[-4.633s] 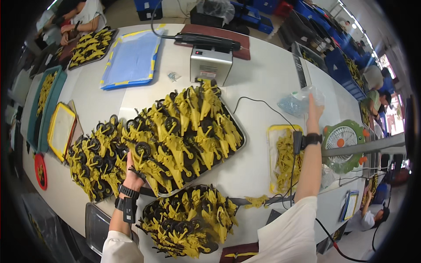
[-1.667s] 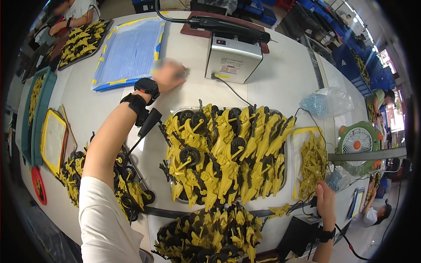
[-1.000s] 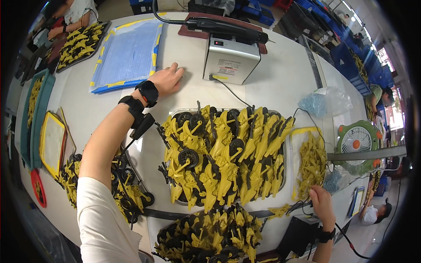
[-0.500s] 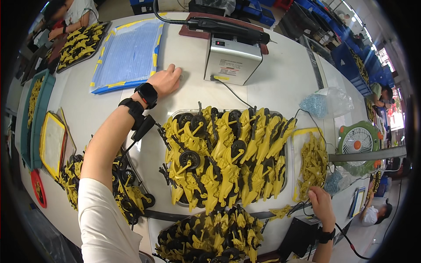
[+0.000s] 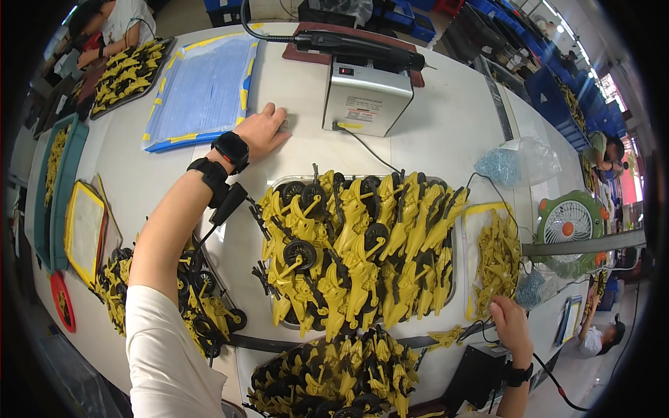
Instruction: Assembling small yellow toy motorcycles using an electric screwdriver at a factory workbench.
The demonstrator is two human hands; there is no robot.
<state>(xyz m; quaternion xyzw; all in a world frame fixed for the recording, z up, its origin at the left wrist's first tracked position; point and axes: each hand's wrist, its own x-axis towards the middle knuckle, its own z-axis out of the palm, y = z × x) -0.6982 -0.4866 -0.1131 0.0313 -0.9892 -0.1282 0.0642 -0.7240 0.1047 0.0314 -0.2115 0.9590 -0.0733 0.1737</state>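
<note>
Yellow toy motorcycles (image 5: 355,251) fill the tray in the middle of the white counter (image 5: 446,132), with more heaped on a tray (image 5: 334,380) nearer you and another pile (image 5: 188,292) under your left forearm. Your left hand (image 5: 261,129) lies flat and spread on the counter, just in front of the grey box machine (image 5: 366,97) and beside the blue mat (image 5: 205,87), gripping nothing that shows. Your right hand (image 5: 509,324) sits at the near right edge, by the tray of loose yellow parts (image 5: 498,261); its fingers curl, but you cannot tell from here whether they hold a piece.

To work well, keep the left forearm lifted clear of the pile beneath it so the cable on your wrist strap (image 5: 216,177) does not snag a wheel. Feel with the fingertips instead of sweeping, since the machine's cord (image 5: 369,150) runs close by. Steady yourself with the right hand without pressing on the loose parts.
</note>
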